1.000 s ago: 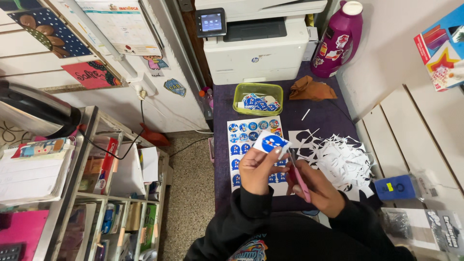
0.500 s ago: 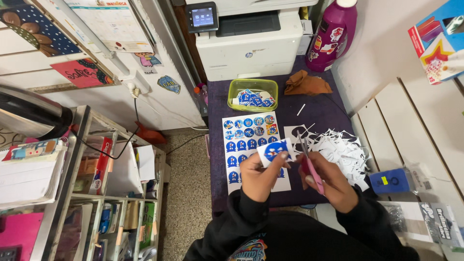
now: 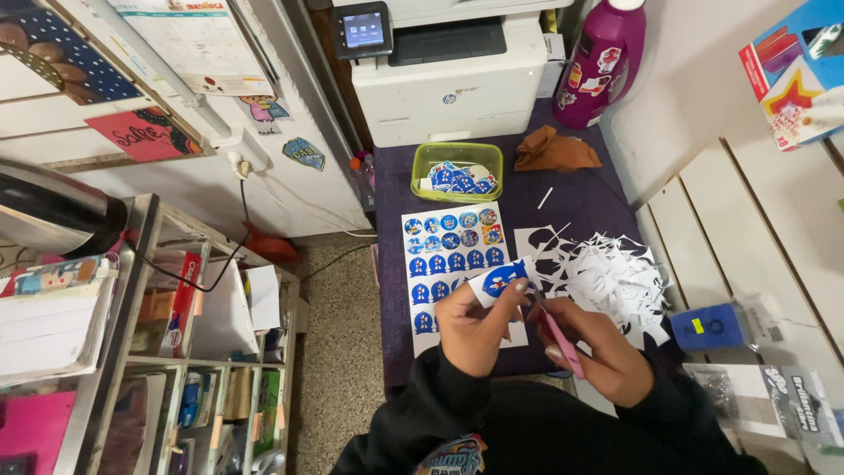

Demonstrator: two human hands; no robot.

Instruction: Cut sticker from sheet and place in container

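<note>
My left hand (image 3: 472, 324) pinches a small piece of white paper with a round blue sticker (image 3: 501, 281) printed on it, held above the table's near edge. My right hand (image 3: 596, 349) grips pink-handled scissors (image 3: 559, 340) whose blades meet the paper at its right side. Under both hands lies a white sheet of round blue stickers (image 3: 448, 255) on the purple table (image 3: 589, 198). A heap of white paper offcuts (image 3: 611, 277) sits just right of the hands.
A green tray (image 3: 457, 171) holding cut-out stickers stands beyond the sheet, in front of a white printer (image 3: 457, 75). A brown cloth (image 3: 552, 151) and a purple bottle (image 3: 602, 62) are at the back right. A blue box (image 3: 708, 325) lies at right. Metal shelves (image 3: 167, 352) stand at left.
Both hands have lowered the sticker piece and scissors slightly toward the table's near edge, and the paper has turned in my left hand. The view has shifted a little.
</note>
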